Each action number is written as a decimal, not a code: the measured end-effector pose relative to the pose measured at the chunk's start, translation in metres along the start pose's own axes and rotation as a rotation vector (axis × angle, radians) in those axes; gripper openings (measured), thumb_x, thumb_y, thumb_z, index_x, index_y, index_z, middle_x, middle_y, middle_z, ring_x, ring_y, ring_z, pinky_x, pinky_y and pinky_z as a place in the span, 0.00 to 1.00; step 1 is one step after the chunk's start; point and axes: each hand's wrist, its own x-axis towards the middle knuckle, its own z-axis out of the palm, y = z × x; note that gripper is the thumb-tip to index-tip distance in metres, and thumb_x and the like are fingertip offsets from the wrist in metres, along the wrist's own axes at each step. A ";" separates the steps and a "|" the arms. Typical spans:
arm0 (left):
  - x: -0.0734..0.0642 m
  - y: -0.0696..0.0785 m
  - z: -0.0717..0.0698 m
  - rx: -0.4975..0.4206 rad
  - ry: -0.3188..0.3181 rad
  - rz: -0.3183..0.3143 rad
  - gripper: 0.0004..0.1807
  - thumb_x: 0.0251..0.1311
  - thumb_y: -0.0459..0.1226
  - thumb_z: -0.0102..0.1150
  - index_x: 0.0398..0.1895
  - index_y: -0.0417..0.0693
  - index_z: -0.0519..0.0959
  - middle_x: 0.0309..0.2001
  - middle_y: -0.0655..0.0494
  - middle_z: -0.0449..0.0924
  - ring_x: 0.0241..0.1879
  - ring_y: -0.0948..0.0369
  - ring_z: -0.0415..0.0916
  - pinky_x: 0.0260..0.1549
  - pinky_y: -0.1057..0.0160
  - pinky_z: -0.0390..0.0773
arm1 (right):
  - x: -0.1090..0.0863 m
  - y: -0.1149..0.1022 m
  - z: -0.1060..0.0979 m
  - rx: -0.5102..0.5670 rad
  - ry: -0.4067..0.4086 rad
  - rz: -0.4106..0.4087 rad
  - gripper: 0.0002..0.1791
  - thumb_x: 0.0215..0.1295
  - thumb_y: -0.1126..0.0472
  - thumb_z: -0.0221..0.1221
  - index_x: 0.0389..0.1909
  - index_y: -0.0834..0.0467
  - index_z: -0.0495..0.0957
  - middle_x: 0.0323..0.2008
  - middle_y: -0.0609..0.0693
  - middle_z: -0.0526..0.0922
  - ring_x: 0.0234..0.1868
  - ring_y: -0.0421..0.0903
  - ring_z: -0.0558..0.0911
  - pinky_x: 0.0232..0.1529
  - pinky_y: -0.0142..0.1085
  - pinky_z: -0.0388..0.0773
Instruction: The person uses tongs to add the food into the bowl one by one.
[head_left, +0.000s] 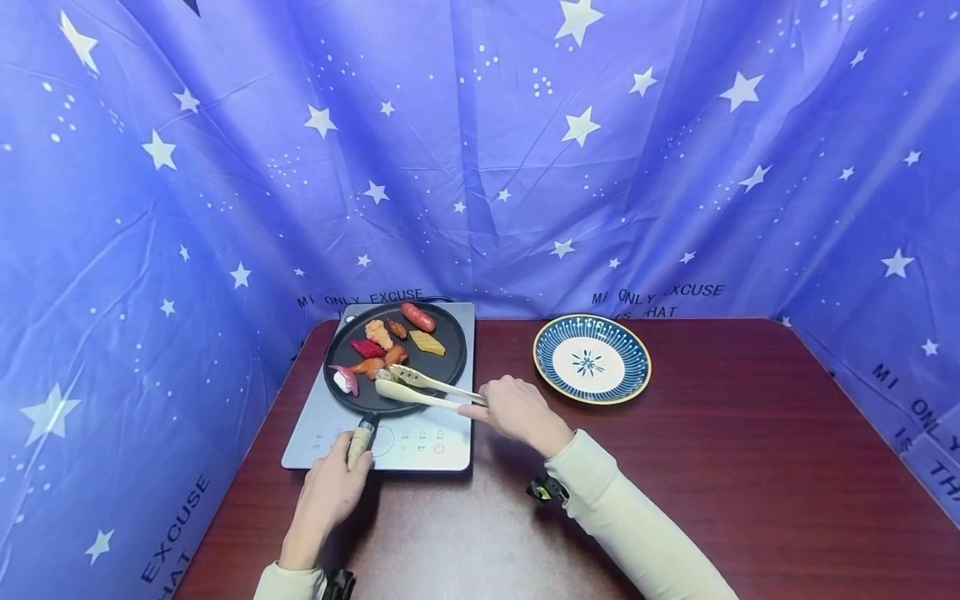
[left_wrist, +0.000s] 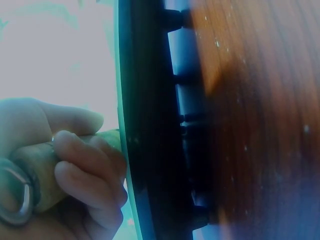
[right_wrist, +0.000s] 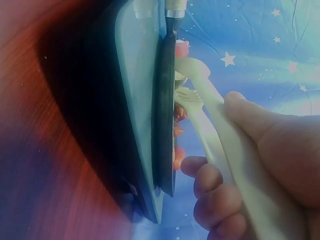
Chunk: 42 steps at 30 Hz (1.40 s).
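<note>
My left hand (head_left: 335,483) grips the wooden handle (head_left: 360,442) of a flat black frying pan (head_left: 442,367). Its curled fingers (left_wrist: 85,170) wrap that handle in the left wrist view, where a metal ring hangs at the end. With my right hand (head_left: 521,412) I hold cream-coloured tongs (right_wrist: 227,135), thumb on one arm and fingers on the other. Their tips reach low over the pan's near right part, around a small greyish-brown piece whose kind I cannot tell. About them lie a sausage (head_left: 417,317), a yellow slice (head_left: 427,342), a red piece (head_left: 367,348) and browned meat pieces (head_left: 369,367).
Beneath the pan is a silver induction cooktop (head_left: 303,442) with touch marks along its front. A blue-and-white patterned plate (head_left: 588,362) stands to the right on the dark red wooden table (head_left: 720,450). Blue star-printed curtains (head_left: 465,167) hang behind and at both sides.
</note>
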 end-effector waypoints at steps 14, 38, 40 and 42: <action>-0.001 0.002 -0.001 0.008 0.009 0.006 0.21 0.62 0.44 0.52 0.57 0.48 0.69 0.21 0.52 0.69 0.20 0.55 0.68 0.19 0.58 0.65 | -0.005 0.002 -0.012 0.074 0.027 0.023 0.26 0.60 0.35 0.54 0.15 0.51 0.69 0.12 0.42 0.62 0.14 0.43 0.67 0.16 0.38 0.64; -0.004 0.002 -0.002 0.009 0.008 0.001 0.21 0.62 0.44 0.52 0.58 0.47 0.69 0.21 0.52 0.69 0.20 0.55 0.68 0.18 0.57 0.64 | -0.039 0.069 -0.032 0.118 0.126 0.172 0.24 0.54 0.36 0.61 0.18 0.51 0.68 0.15 0.44 0.66 0.16 0.44 0.67 0.19 0.39 0.63; -0.003 0.001 -0.002 0.011 0.009 0.002 0.21 0.62 0.43 0.52 0.57 0.47 0.69 0.21 0.52 0.69 0.20 0.55 0.68 0.18 0.57 0.64 | -0.045 0.077 -0.034 0.103 0.134 0.187 0.24 0.52 0.37 0.63 0.18 0.51 0.68 0.15 0.44 0.66 0.16 0.44 0.67 0.19 0.40 0.63; -0.003 0.001 -0.001 0.011 0.010 0.003 0.21 0.62 0.43 0.52 0.57 0.47 0.69 0.21 0.52 0.69 0.20 0.55 0.68 0.18 0.58 0.64 | -0.049 0.086 -0.035 0.090 0.142 0.204 0.24 0.52 0.38 0.63 0.18 0.51 0.67 0.14 0.44 0.65 0.16 0.45 0.67 0.18 0.40 0.62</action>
